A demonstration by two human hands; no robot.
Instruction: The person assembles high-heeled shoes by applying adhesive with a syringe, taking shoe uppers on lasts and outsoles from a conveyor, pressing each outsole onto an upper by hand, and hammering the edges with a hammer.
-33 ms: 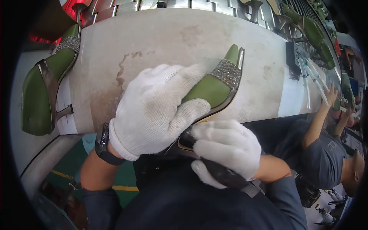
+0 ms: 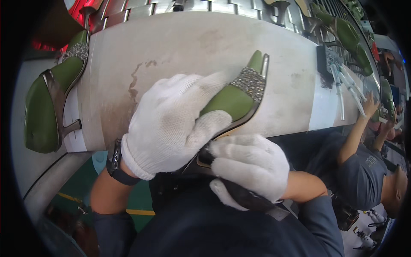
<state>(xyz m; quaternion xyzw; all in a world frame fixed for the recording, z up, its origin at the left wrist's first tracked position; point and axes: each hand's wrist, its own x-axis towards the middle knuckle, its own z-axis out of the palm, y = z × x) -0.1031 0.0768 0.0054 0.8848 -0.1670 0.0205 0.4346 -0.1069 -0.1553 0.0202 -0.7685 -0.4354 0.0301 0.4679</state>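
A high-heeled shoe (image 2: 249, 82) with a glittery strap is fitted on a green last (image 2: 227, 104), tilted on its side at the near edge of the bench. My left hand (image 2: 165, 122), in a white knitted glove, is closed around the last, thumb on the near side. Close below it, my right hand (image 2: 252, 165), also gloved, is wrapped round a dark-handled tool (image 2: 246, 193) with a flat greyish end at the lower right. A dark rounded part lies by the right fingertips against the sole. Its contact there is partly hidden by my fingers.
Another green last with a shoe (image 2: 45, 105) stands at the left bench end. A slatted metal conveyor (image 2: 154, 7) carrying more shoes runs along the back. Syringes (image 2: 342, 83) lie by a dark block (image 2: 325, 66) at right, near a co-worker's hand (image 2: 369, 104).
The shoe and my right hand sit very slightly further left in the picture. Both hands keep the same hold.
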